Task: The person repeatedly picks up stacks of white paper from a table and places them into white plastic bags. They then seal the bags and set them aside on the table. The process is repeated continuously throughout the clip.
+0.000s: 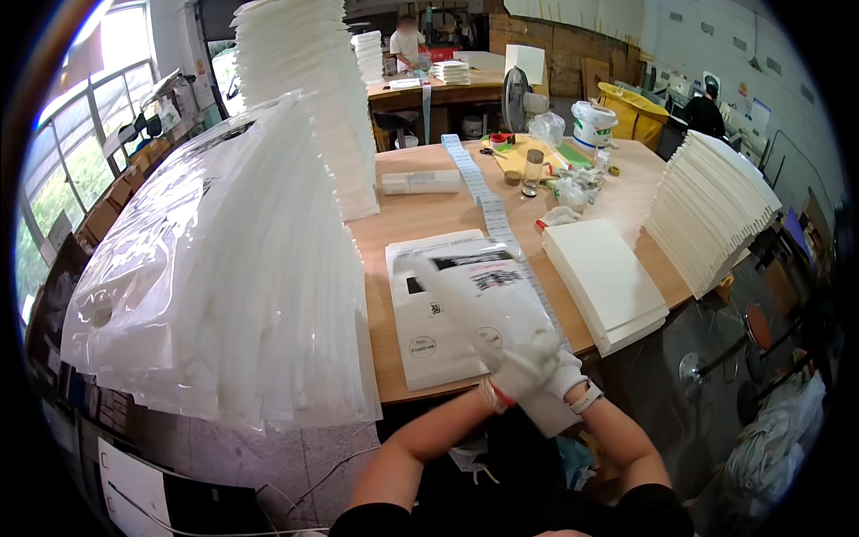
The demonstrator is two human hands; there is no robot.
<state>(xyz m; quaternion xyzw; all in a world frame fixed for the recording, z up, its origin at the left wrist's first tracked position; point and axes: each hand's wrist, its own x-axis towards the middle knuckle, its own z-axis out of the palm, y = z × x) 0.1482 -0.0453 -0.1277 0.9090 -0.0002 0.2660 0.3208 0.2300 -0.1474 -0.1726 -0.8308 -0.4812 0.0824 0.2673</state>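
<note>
Sheet (463, 306) in gloved grip at near edge of tabletop (416, 215)

Closed the left hand (523, 365), white-gloved, on the near end of the pale sheet, motion-blurred and slanting up to the left over a pile of printed bags (422, 315). Held the right hand (565, 374), gloved alike, close against the left; could not tell its grip, being partly covered. Wore a red band (503, 395) on the left wrist and a white-strapped watch (587, 396) on the right. Saw a white panel (548, 413) just below the hands, past the near edge; could not tell its link to the sheet.

Had the printed bags lying flat in the near middle of the tabletop, with a label strip (472, 179) running from the far side down along their right. Saw white boards (604, 273) stacked to the right and a leaning stack (716, 210) farther right. Had a large plastic-covered pile (206, 268) on the left, with a tall white stack (295, 80) behind it. Noted a plastic-wrapped roll (420, 183) beyond the bags, a glass jar (532, 170) to its right, and a white bucket (593, 125) at the far right. Glimpsed a person (407, 45) at a second tabletop (483, 61), well apart on the far side.
</note>
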